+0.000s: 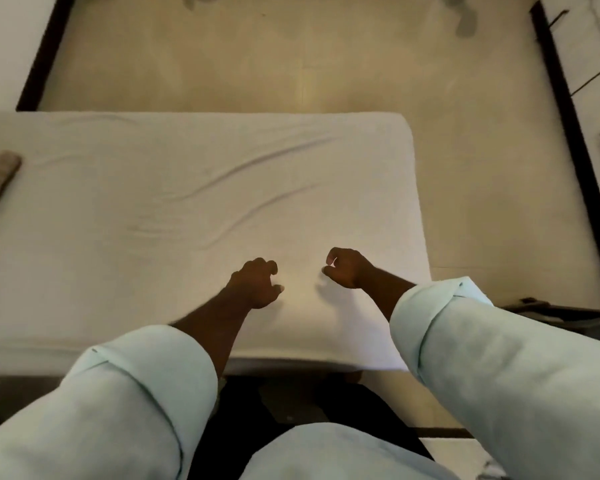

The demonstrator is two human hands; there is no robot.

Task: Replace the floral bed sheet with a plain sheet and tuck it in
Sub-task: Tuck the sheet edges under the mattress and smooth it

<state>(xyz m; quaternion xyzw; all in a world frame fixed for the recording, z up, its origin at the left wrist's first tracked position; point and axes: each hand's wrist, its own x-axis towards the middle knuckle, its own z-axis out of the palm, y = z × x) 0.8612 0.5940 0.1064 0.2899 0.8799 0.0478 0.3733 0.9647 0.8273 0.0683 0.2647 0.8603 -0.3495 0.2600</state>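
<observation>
Curled hands, left hand (257, 284) and right hand (345, 268), sit over the wrinkled plain sheet (187, 188), possibly pinching it

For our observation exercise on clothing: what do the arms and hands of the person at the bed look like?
The left sleeve and right sleeve are pale mint-green fabric, each rolled back into a wide cuff, leaving the forearms bare. The left hand and right hand are bare: no gloves, watch or rings show.

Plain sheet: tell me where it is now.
Head view: the plain sheet lies spread across left and centre, beneath the left hand and right hand, floor beyond.
</observation>
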